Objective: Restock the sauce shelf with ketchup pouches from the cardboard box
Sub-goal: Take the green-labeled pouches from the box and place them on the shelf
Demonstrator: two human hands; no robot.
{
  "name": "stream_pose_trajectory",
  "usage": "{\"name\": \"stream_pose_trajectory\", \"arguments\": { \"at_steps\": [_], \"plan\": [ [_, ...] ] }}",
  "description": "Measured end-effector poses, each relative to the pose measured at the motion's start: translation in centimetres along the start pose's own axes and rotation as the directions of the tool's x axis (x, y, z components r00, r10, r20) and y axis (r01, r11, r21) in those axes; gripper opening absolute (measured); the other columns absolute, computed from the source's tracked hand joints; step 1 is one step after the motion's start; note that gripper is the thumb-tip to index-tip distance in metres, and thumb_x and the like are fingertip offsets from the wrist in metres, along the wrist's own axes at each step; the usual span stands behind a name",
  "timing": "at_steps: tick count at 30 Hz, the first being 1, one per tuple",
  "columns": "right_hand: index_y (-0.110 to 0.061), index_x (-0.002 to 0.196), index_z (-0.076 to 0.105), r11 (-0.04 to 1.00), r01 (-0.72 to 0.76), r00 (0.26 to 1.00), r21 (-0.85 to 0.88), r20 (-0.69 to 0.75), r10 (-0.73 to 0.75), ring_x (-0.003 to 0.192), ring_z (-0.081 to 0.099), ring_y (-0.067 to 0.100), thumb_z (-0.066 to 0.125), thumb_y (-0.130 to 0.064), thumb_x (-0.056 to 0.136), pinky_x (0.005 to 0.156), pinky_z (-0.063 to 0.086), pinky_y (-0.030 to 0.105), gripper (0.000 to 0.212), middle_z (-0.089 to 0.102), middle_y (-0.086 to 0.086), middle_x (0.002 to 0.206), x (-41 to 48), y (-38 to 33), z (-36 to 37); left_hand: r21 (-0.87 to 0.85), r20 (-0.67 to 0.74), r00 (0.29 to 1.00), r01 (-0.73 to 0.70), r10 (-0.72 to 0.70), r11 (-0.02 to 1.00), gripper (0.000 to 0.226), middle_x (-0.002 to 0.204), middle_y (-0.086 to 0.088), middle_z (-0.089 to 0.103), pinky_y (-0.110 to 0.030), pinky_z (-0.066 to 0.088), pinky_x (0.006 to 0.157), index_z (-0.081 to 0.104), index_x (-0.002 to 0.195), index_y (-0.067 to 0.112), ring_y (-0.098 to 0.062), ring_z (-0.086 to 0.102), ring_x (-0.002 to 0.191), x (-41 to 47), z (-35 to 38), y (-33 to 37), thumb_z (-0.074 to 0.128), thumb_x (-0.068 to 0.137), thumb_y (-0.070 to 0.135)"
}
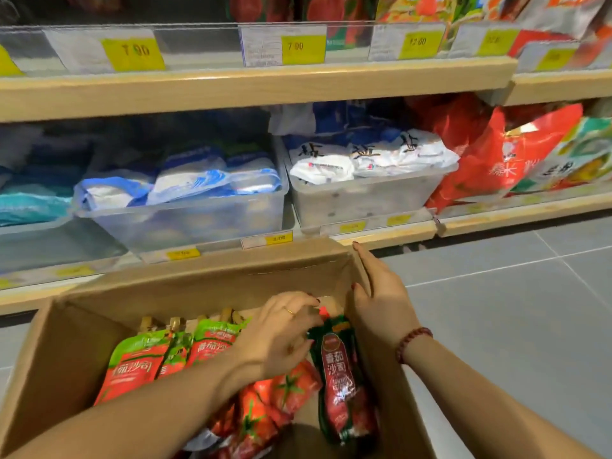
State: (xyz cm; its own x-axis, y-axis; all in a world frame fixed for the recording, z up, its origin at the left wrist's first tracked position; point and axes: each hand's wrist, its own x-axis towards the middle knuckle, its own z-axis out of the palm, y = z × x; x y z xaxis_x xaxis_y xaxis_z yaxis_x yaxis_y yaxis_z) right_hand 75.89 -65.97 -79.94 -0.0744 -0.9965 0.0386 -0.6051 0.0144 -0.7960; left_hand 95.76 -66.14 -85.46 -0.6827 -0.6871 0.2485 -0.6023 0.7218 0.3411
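Fingers (299, 304) of the left hand (278, 332) are curled in and pinching the top end of a dark green ketchup pouch (344, 392), which stands up against the right side inside the cardboard box (198, 289). Right hand (381, 303) holds nothing, its fingers pretty much straight and lying along the box's right wall. More pouches with light green tops (142, 359) lean at the back left of the box. Box sits on the floor right in front of the shelf (231, 87), just below two clear bins (185, 220) of white bags.
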Motion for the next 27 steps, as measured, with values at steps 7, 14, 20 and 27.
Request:
{"name": "stream_pose_trajectory", "arguments": {
  "at_steps": [7,14,20,27],
  "plan": [
    [-0.021,0.141,0.035,0.996,0.052,0.998,-0.077,-0.023,-0.054,0.127,0.043,0.014,0.055,0.000,0.085,0.103,0.027,0.017,0.063,0.048,0.000,0.138,-0.2,-0.1,-0.1,-0.228,0.511,0.785,0.516,-0.350,0.826,0.117,0.155,0.005,0.016,-0.041,0.011,0.118,0.005,0.146,0.041,-0.021,0.009,0.143,0.1,6.0,0.0,0.072,0.054,0.067],
    [-0.021,0.140,0.037,0.996,0.052,0.998,-0.073,-0.020,-0.054,0.126,0.045,0.016,0.057,-0.003,0.085,0.106,0.037,0.030,0.061,0.050,0.000,0.137,0.1,-0.2,0.0,-0.014,0.482,0.813,0.378,-0.325,0.926,0.115,0.155,-0.005,0.016,-0.045,0.011,0.116,0.005,0.141,0.049,-0.028,0.009,0.142,0.7,8.4,1.5,0.067,0.048,0.075],
    [-0.021,0.140,0.038,0.996,0.057,0.998,-0.070,-0.028,-0.059,0.125,0.047,0.017,0.059,-0.002,0.085,0.104,0.038,0.029,0.062,0.051,0.001,0.135,0.0,-0.2,0.1,-0.118,0.436,0.821,0.457,-0.368,0.881,0.110,0.149,-0.002,0.015,-0.044,0.019,0.114,0.016,0.135,0.050,-0.029,0.016,0.136,0.9,8.0,2.0,0.077,0.044,0.064],
    [-0.020,0.140,0.038,0.997,0.051,0.996,-0.060,-0.064,-0.055,0.120,0.049,0.017,0.059,-0.001,0.084,0.103,0.041,0.030,0.062,0.052,0.003,0.133,-0.2,0.0,0.2,-0.418,0.377,0.863,0.482,-0.336,0.770,0.080,0.115,0.017,0.023,-0.021,0.027,0.104,0.045,0.123,0.051,-0.011,0.026,0.118,1.6,6.2,2.1,0.084,0.055,0.035]
  ]
}}
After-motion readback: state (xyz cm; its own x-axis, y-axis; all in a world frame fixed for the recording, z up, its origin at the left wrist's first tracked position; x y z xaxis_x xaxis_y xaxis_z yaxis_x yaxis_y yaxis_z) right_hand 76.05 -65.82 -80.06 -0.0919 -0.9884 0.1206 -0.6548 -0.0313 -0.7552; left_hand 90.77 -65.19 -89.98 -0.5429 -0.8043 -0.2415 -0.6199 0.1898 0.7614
